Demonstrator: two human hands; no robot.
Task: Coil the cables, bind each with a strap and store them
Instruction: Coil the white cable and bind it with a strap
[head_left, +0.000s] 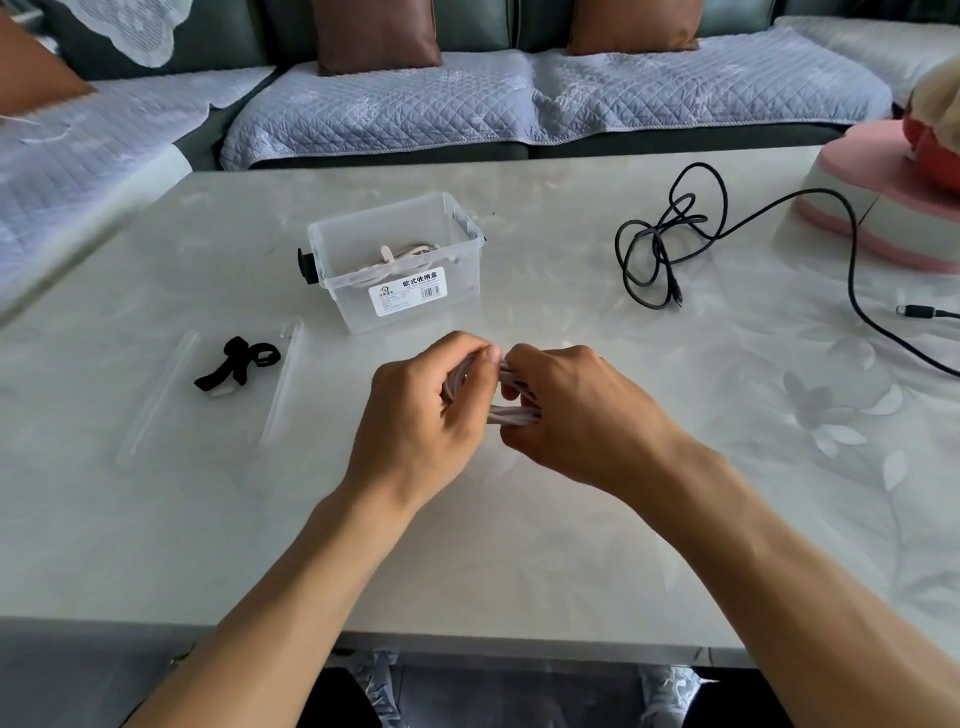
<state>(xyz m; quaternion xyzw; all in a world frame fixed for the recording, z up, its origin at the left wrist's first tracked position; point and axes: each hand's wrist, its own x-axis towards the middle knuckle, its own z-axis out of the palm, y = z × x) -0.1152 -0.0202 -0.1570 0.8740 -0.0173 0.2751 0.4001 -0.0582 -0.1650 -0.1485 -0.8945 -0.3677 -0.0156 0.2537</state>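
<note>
A coiled white cable (511, 414) is held above the table's middle between both hands. My left hand (426, 410) grips its left side with curled fingers. My right hand (576, 415) grips its right side, thumb and fingers pinching the loops. Most of the coil is hidden by the fingers. A clear plastic storage box (400, 291) stands behind the hands with a light-coloured bundled cable (395, 255) inside. Black straps (236, 364) lie on a clear lid (283, 387) at the left. A loose black cable (670, 234) lies tangled at the right.
A second black cable (852, 270) runs from a pink and white round container (883, 208) toward the right edge, with a dark plug (917, 312) nearby. The table (467, 545) has a pale floral cover. A sofa with cushions stands behind.
</note>
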